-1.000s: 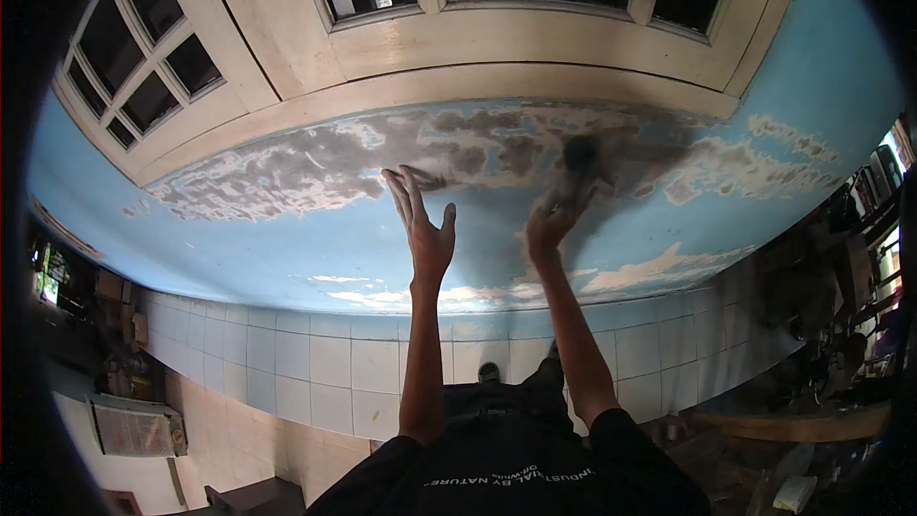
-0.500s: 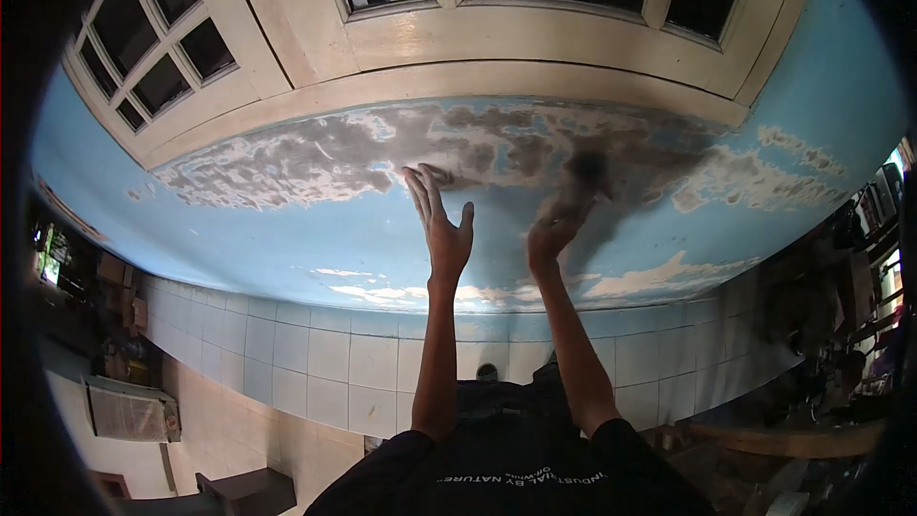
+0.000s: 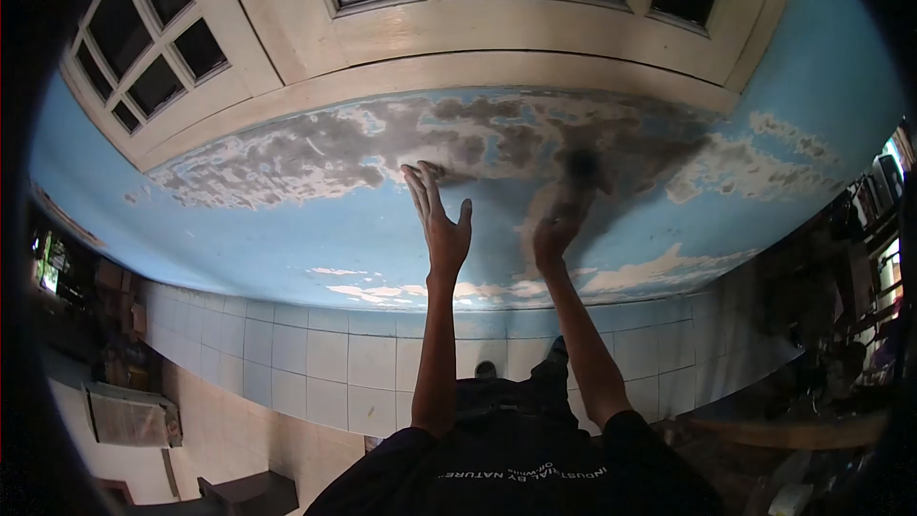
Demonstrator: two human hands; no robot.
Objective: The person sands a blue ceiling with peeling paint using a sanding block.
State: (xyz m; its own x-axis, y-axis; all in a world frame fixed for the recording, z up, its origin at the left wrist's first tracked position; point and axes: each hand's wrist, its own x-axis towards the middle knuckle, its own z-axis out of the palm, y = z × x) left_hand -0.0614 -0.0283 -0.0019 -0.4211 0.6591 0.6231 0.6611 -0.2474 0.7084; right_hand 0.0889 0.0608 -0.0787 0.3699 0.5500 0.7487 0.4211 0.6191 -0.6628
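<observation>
Slightly farther below the window frame (image 3: 535, 75) than a moment ago, the blurred dark pad (image 3: 583, 166) is beyond the fingers of the right hand (image 3: 565, 210). Largest is the blue wall (image 3: 287, 239), its paint broken into grey and whitish patches; pale wall tiles (image 3: 325, 355) run beneath. The black shirt (image 3: 516, 478) bears upside-down lettering, "INDUSTRIAL BY NATURE" with "Off-White" beside it (a fold distorts part of it). The left hand (image 3: 444, 229) is open at the wall, thumb apart, holding nothing visible. The right hand's fingers are smeared by blur, so its grip and how far open it is cannot be told, nor the pad's exact outline. Clutter (image 3: 850, 325) at the right edge is dim and partly cut off. Smallest is one shoe tip (image 3: 485, 369).
</observation>
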